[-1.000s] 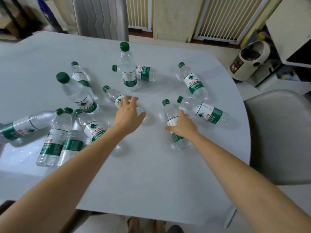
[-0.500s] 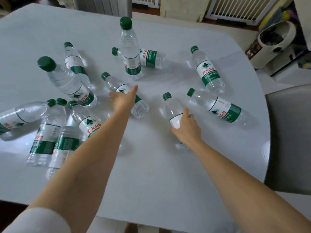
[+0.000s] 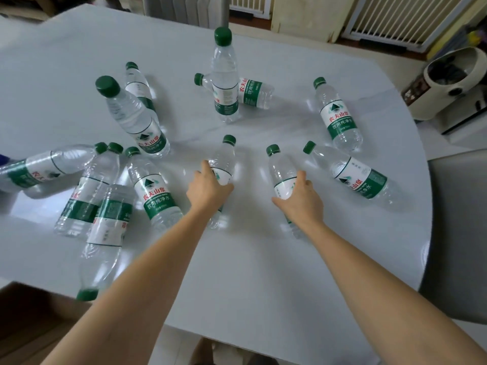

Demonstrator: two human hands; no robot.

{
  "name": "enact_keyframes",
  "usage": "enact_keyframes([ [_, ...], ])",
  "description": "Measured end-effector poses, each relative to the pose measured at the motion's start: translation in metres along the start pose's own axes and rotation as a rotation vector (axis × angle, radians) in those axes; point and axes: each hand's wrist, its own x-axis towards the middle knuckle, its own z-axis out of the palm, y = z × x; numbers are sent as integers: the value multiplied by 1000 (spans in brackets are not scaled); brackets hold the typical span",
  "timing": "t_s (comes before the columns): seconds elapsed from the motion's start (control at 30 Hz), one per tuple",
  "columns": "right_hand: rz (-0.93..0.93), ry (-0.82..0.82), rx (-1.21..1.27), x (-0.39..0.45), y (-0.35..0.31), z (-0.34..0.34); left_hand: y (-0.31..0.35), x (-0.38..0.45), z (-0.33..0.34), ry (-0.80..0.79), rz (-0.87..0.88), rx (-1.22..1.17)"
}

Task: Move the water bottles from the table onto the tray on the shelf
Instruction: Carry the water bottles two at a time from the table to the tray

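Several clear water bottles with green caps and green-white labels are scattered on the pale grey table (image 3: 263,272). My left hand (image 3: 208,189) is closed around the middle of one bottle (image 3: 224,160), whose cap points away from me. My right hand (image 3: 303,200) grips another bottle (image 3: 280,168) just to the right, its cap also pointing away. Both bottles look slightly raised at the cap end. No tray or shelf is in view.
An upright bottle (image 3: 225,83) stands at the back centre and a tilted one (image 3: 131,117) at left. Lying bottles cluster at left (image 3: 155,191) and right (image 3: 350,172). A grey chair (image 3: 458,233) is at right, a cardboard box (image 3: 34,325) bottom left, a white appliance (image 3: 453,83) on the floor.
My left hand has closed on its bottle and swung it so the cap points away. My right hand has tightened on its bottle. The camera has moved closer over the table.
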Motion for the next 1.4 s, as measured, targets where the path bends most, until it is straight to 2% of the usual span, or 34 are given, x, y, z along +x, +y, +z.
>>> enact_keyframes([
  [0.07, -6, -15, 12, 1, 1, -2, 0, -5, -2, -33, -7, -166],
  [0.17, 20, -59, 147, 2, 3, -11, -1, -25, -17, -108, -105, -659],
  [0.27, 118, -91, 659, -14, -3, -23, -13, -53, -42, -192, -176, -1002],
  [0.37, 132, -189, 1061, -39, -28, -42, -30, -80, -80, -195, -166, -1157],
  [0.47, 0, -286, 1161, -66, -70, -62, -50, -111, -123, -137, -82, -1235],
  [0.63, -285, -485, 1129, -134, -157, -82, -97, -159, -194, -7, 20, -1301],
  [0.8, -499, -680, 1066, -236, -245, -70, -185, -220, -261, 131, 114, -1421],
  [0.9, -572, -775, 1057, -311, -295, -41, -266, -265, -297, 241, 184, -1468],
  [1.2, -779, -1041, 928, -530, -440, 77, -516, -411, -388, 546, 133, -1374],
  [1.4, -962, -1093, 734, -624, -527, 150, -635, -448, -431, 711, 115, -1439],
])
